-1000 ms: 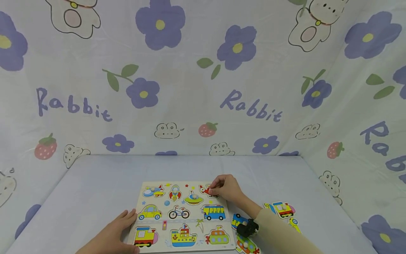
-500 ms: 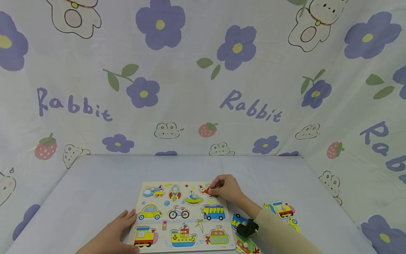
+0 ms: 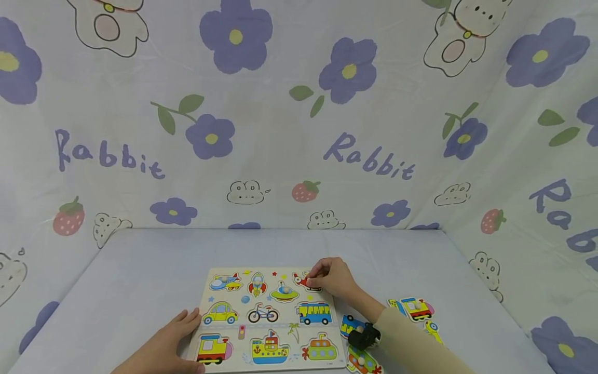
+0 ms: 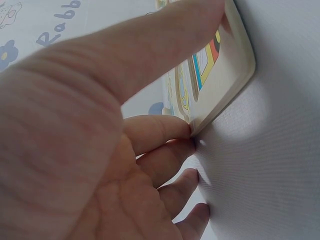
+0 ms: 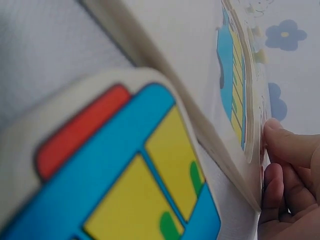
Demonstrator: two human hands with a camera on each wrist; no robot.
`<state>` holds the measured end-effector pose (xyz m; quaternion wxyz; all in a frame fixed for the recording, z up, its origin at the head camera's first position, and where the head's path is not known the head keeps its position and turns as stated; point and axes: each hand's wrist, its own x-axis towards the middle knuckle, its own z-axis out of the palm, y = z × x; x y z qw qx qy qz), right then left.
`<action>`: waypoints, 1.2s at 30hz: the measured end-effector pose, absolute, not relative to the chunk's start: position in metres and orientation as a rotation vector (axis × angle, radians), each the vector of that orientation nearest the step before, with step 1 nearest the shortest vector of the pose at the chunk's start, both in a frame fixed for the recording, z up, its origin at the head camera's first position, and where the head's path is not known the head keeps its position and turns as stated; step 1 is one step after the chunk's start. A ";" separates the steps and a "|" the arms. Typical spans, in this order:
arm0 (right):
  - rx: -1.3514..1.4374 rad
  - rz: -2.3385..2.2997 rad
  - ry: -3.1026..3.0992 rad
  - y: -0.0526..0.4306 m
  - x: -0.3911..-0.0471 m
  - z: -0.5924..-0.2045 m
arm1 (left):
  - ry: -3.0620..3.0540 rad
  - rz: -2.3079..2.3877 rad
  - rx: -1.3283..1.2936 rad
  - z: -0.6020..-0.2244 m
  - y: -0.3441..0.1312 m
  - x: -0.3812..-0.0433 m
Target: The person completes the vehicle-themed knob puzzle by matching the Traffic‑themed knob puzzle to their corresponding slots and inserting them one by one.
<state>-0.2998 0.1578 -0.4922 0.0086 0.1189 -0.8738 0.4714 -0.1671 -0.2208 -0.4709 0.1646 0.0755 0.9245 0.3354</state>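
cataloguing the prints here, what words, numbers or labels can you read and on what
"Rabbit": patterned cloth, left
"Rabbit": patterned cloth, right of centre
"Rab", cut off at the picture edge: patterned cloth, far right
"Rabb", cut off: patterned cloth, left wrist view
Puzzle board, lower right corner: any print too small to read

Room beyond board (image 3: pixel 239 348), bus piece (image 3: pixel 350 326) alongside

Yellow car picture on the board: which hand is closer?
Left. The left hand touches the board beside the yellow car picture; the right hand is farther, at the red helicopter.
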 end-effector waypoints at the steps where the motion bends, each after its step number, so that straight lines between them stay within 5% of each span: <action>1: 0.372 1.475 -2.731 0.158 -0.300 -0.493 | 2.632 0.955 0.213 -0.471 -0.221 -0.167; 14: 0.701 1.352 -2.758 0.180 -0.269 -0.459 | 2.606 0.968 0.245 -0.472 -0.225 -0.163; 21: 0.812 1.562 -2.778 0.243 -0.238 -0.421 | 2.650 0.931 0.266 -0.469 -0.221 -0.163; 36: 0.720 1.714 -2.888 0.367 -0.214 -0.426 | 2.674 0.904 0.245 -0.464 -0.218 -0.161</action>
